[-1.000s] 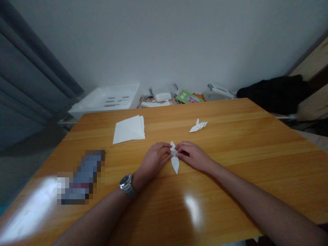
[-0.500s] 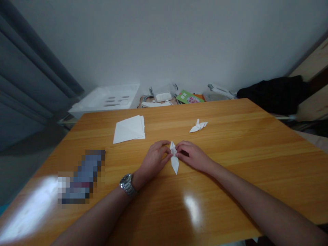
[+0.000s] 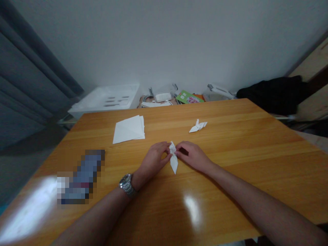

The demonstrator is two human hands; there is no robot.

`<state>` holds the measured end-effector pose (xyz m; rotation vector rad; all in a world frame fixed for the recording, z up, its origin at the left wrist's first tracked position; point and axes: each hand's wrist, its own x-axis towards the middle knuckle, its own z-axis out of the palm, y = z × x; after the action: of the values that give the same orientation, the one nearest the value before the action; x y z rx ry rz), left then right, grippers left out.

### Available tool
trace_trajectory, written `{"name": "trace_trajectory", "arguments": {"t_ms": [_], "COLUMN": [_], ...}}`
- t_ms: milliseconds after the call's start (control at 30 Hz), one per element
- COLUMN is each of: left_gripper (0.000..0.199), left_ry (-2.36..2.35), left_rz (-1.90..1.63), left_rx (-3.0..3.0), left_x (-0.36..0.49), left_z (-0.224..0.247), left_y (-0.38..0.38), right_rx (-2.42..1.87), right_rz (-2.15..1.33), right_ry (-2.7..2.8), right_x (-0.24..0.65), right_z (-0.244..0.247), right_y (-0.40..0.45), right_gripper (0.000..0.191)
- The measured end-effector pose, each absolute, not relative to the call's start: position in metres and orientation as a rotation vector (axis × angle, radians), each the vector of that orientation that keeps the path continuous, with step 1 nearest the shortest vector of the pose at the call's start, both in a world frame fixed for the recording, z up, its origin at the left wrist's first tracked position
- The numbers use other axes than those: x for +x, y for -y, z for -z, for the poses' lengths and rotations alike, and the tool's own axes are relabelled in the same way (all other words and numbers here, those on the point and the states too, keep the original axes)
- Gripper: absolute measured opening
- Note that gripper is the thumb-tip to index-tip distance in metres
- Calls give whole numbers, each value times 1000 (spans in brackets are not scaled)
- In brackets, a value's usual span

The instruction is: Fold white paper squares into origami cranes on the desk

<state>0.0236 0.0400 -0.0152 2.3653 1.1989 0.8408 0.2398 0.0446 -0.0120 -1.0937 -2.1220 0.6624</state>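
Observation:
Between my hands is a narrow folded white paper, an origami figure (image 3: 174, 163), with one pointed end toward me and the other away. My left hand (image 3: 157, 156) pinches its left edge between thumb and fingers; a silver watch (image 3: 126, 184) is on that wrist. From the other side, my right hand (image 3: 191, 154) grips the right edge with its fingertips. The fingertips partly cover the middle of the paper. Farther back to the right lies a finished-looking paper crane (image 3: 198, 126) with wings spread, touched by neither hand.
A stack of white paper sheets (image 3: 129, 129) lies at the back left of the wooden table (image 3: 225, 212). A blurred-out phone-like object (image 3: 84, 177) rests at the left. Beyond the far edge are a white tray (image 3: 107, 97), a green booklet (image 3: 189, 97) and dark cloth (image 3: 274, 94).
The folded paper has turned slightly and its far tip now looks bent. My right fingers have shifted a little along its edge; my left hand has barely moved.

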Motion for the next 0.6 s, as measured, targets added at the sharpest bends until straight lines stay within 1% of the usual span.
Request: {"name": "trace_trajectory", "arguments": {"t_ms": [167,333,600], "left_gripper": [17,11,7], "left_ry": [-1236,-1293,-1279], "left_rz": [-831,-793,-777], "left_rx": [2288,2254,2301], "left_x": [24,25,24], "left_z": [12,10,8], "left_y": [-39,-37,-38], "right_rx": [-1046,-1141,-1092], "right_rz": [-638,-682,-648], "right_ry": [2128,2056,2080], "right_x": [239,238,238], "right_z": [14,15,15], "right_y": [-46,-44,-46], "right_gripper": [3,10,6]}}
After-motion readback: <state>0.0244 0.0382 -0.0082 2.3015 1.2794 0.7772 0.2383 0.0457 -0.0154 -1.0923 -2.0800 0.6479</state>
